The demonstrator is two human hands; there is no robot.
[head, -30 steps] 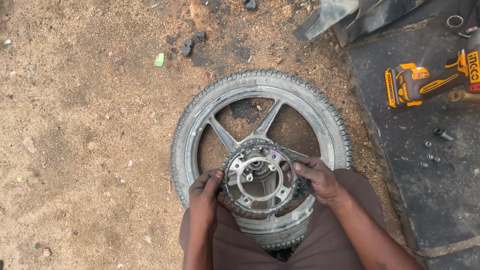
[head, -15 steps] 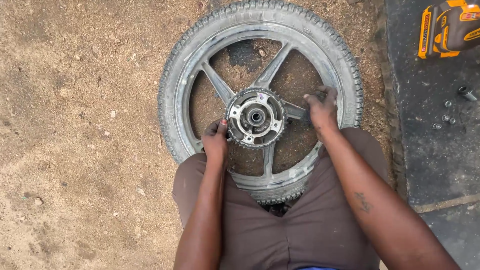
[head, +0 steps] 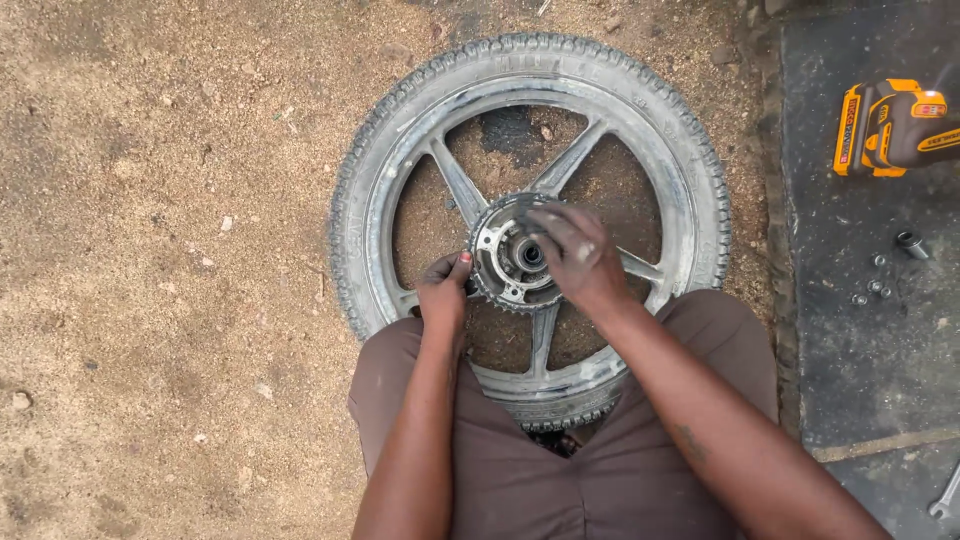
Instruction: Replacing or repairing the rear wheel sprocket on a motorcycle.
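Observation:
A motorcycle wheel point(head: 690, 190) with a black tyre and grey cast spokes lies flat on sandy ground, its near edge against my knees. A toothed metal sprocket point(head: 497, 262) sits on the hub at the centre. My left hand point(head: 445, 290) pinches the sprocket's left edge with its fingertips. My right hand point(head: 572, 255) lies over the sprocket's right side and the hub, fingers curled on it, hiding that part.
A yellow and black cordless power tool point(head: 890, 128) lies on a dark mat point(head: 870, 370) at the right. Small bolts and a socket point(head: 908, 243) are scattered on the mat. A spanner end point(head: 944, 500) shows at the bottom right. Bare sand stretches to the left.
My right hand has moved from the wheel's right spoke onto the sprocket at the hub. The view has shifted down, so the wheel sits lower in the picture. My left hand stays at the sprocket's left edge.

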